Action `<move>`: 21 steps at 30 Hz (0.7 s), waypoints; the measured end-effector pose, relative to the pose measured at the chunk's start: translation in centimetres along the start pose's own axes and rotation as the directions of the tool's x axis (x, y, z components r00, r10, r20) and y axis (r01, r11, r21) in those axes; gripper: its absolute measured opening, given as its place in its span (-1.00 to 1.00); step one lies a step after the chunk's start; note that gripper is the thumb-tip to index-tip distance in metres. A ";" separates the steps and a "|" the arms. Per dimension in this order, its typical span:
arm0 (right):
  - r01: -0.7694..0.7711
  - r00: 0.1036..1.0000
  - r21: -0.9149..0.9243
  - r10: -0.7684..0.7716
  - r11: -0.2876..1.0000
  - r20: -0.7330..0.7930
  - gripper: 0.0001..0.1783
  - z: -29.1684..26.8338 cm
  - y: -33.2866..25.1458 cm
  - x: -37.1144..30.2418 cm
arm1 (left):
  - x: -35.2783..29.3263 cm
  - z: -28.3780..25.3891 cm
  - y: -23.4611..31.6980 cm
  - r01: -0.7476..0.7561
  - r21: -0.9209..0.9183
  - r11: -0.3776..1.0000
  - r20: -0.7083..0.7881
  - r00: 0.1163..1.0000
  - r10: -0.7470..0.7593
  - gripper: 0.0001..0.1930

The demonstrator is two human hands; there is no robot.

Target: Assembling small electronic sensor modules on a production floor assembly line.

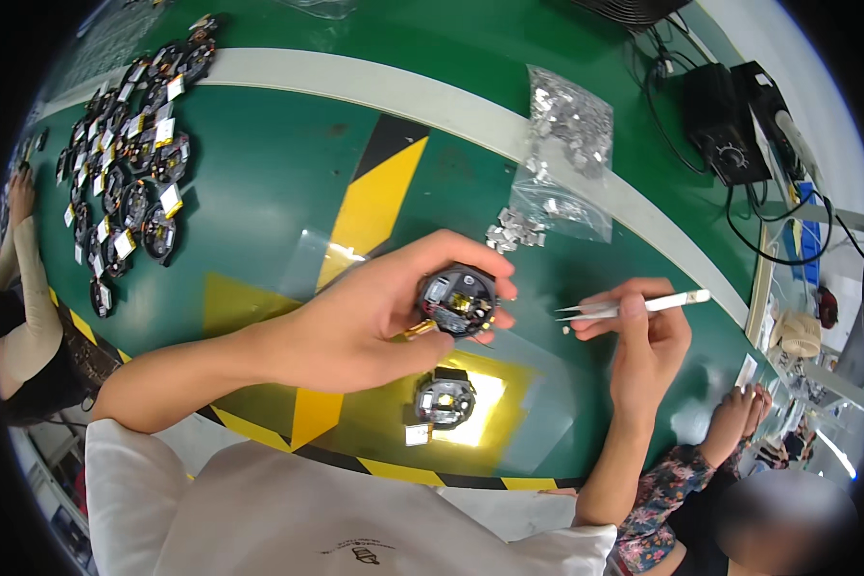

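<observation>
My left hand [365,317] is closed round a round black electronic housing [459,300] with its open side up, showing circuitry inside. In my right hand [648,341] is a pair of tweezers [677,300], pinched between thumb and fingers, tips pointing left toward the housing but apart from it. A tiny pale piece lies just below the tips; whether it touches my fingers I cannot tell. Below my left hand, a second such housing [445,397] rests on the table with a silvery battery pouch [418,435] beside it. Small silvery metal pieces [516,230] lie heaped beyond my hands.
Many similar housings [136,202] are spread at the far left. A clear bag of metal pieces [570,125] lies beyond the small heap. A black box with a dial [727,125] and cables stand at the right. Other people's arms [734,422] reach in at both sides.
</observation>
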State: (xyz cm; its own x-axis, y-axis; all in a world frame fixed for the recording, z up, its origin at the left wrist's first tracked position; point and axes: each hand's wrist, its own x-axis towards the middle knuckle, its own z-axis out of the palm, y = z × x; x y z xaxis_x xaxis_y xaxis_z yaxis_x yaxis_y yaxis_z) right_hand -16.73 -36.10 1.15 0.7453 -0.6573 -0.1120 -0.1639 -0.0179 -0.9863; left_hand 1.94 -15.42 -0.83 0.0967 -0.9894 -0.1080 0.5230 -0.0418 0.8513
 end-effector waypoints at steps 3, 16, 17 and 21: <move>0.069 0.997 0.017 -0.069 0.997 0.020 -0.71 0.4 0.1 -0.3 | 0.0 0.0 0.0 0.000 0.010 1.000 -0.002 1.000 0.000 -0.39; 0.604 0.797 -0.071 -0.598 0.794 0.086 -0.71 4.5 1.2 -3.2 | -0.1 0.6 -0.2 -0.062 0.086 0.994 -0.108 0.992 0.072 -0.69; 0.600 0.798 -0.158 -0.575 0.784 0.180 -0.67 4.5 0.8 -3.4 | -0.1 0.6 -0.1 -0.064 0.083 0.994 -0.109 0.991 0.073 -0.69; 0.591 0.806 -0.256 -0.546 0.765 0.228 -0.63 4.9 0.5 -3.5 | -0.2 0.5 -0.1 0.003 0.041 0.999 -0.139 0.990 0.003 -0.74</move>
State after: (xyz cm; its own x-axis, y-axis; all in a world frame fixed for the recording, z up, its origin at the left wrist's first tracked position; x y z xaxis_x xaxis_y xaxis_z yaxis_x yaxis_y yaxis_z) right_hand -16.25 -30.08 0.49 0.8374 -0.3488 0.4208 0.1490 -0.5950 -0.7898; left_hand 1.50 -15.30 -0.64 0.2146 -0.9607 -0.1760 0.4884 -0.0505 0.8712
